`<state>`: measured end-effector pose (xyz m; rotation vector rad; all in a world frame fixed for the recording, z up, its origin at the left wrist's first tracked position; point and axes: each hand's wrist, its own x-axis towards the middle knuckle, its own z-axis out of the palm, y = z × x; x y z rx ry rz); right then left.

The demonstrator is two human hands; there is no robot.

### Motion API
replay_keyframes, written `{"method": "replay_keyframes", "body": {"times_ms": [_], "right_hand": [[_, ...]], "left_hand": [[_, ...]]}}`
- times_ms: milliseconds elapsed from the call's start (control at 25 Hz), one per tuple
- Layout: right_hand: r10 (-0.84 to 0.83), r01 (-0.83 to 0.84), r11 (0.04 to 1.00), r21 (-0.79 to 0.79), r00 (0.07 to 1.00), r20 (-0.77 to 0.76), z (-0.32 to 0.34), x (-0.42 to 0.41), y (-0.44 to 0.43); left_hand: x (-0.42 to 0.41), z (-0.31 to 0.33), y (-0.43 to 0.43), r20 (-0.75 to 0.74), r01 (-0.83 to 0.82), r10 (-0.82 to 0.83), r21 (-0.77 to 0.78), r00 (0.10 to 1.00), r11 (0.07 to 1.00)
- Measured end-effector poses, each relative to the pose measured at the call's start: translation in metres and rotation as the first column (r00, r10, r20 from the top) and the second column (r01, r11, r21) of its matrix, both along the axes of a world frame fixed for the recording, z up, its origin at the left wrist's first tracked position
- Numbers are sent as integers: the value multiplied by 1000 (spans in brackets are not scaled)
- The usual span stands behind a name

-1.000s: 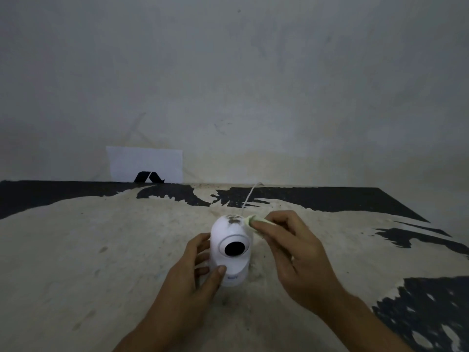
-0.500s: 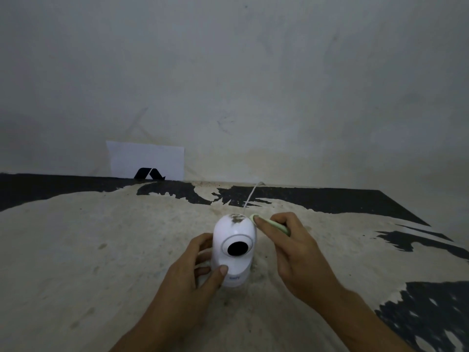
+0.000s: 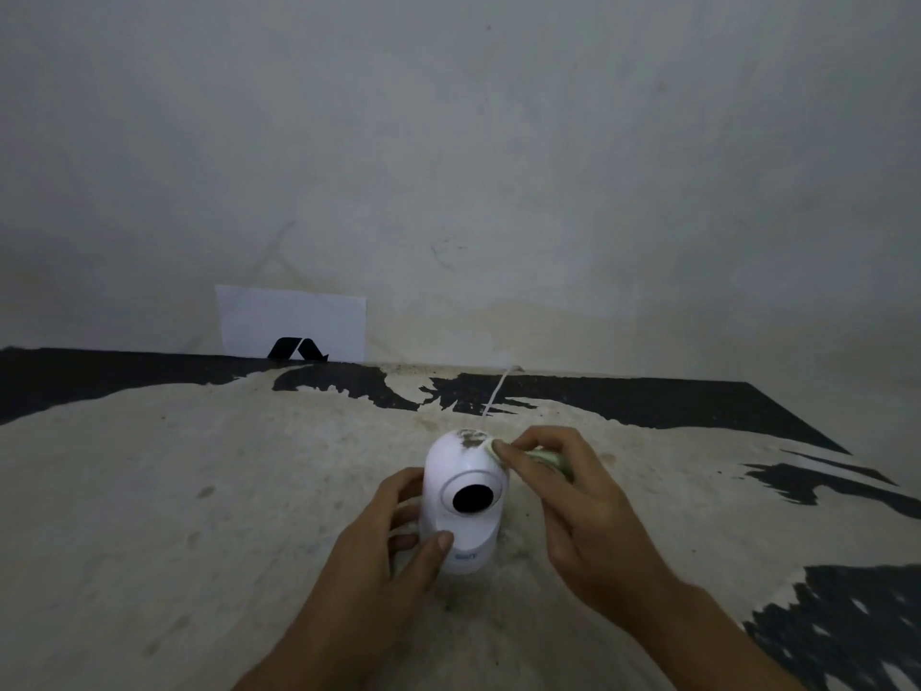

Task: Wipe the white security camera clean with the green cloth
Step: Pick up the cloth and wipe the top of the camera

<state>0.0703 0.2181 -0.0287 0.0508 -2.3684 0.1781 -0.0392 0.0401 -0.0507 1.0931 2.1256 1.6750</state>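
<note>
A white security camera [image 3: 456,471] with a round black lens stands upright on the worn table, with a dark smudge of dirt on its top. My left hand [image 3: 386,541] grips its base from the left, thumb on the front. My right hand [image 3: 578,506] holds a bunched pale green cloth [image 3: 545,458], mostly hidden by my fingers. The cloth's tip presses on the camera's upper right side, right beside the smudge.
The table [image 3: 199,491] has a cream, flaking surface with black patches at the back and right. A thin white cable [image 3: 496,396] runs from behind the camera to the back edge. A white card [image 3: 291,319] with a black mark leans on the wall.
My right hand has shifted the cloth slightly along the camera's top right edge, nearer the dirt smudge. The left hand keeps its grip and the camera stays in place.
</note>
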Motion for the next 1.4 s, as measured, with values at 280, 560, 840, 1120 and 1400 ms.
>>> {"method": "replay_keyframes", "body": {"times_ms": [280,560,840,1120,1400], "right_hand": [[-49,49,999,12,999,5,5,-15,10],[51,-51,996,67,999,-8,17,-8,-6],[-28,29,998,-53,999,18,6,-22,22],[94,-93,995,21,996,-11,11,-12,2],[10,-7,998,56,999,-47,18,-12,2]], "left_hand": [[-1,-1,0,1,-5,5,-11,1000,1000],[-2,0,0,11,16,-16,20,1000,1000],[-2,-2,-2,3,27,-27,36,1000,999],[-2,-2,-2,17,25,-25,28,1000,999],[-2,-2,-2,41,34,-35,25,999,999]]}}
